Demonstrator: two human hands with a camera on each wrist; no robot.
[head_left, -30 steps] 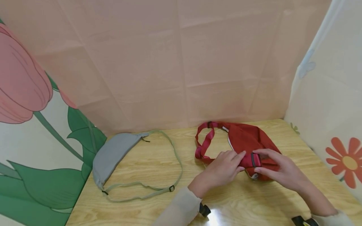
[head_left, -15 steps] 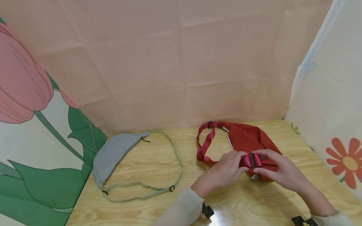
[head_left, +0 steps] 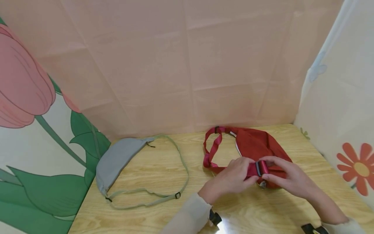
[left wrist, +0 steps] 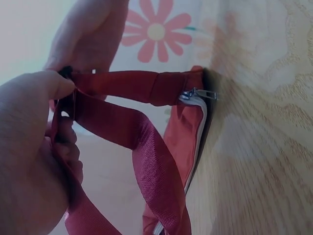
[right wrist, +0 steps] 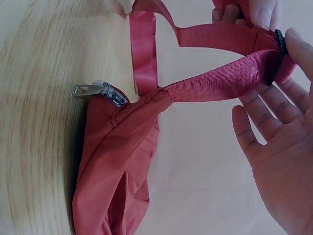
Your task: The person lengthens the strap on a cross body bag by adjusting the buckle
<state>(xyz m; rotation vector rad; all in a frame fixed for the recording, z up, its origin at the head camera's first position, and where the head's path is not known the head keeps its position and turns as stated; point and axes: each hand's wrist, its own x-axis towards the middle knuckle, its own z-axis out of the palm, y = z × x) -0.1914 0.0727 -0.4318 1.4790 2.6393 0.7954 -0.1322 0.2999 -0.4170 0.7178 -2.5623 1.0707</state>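
Pinching red strap (right wrist: pixel 220 81) beside buckle (head_left: pixel 258 168), left hand (head_left: pixel 229 176), right hand (head_left: pixel 290 177), grey bag (head_left: pixel 117 161) in head view only

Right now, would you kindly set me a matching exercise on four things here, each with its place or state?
Things:
1. Grey bag
2. Red bag
3. Red strap
4. Pale green strap

Places or states:
A. Held by the left grip and the right grip
B. Looped on the tabletop, touched by neither
C. Leftmost of the four in the head view
D. Showing a metal zip pull in both wrist views

Pairs: 1-C, 2-D, 3-A, 4-B
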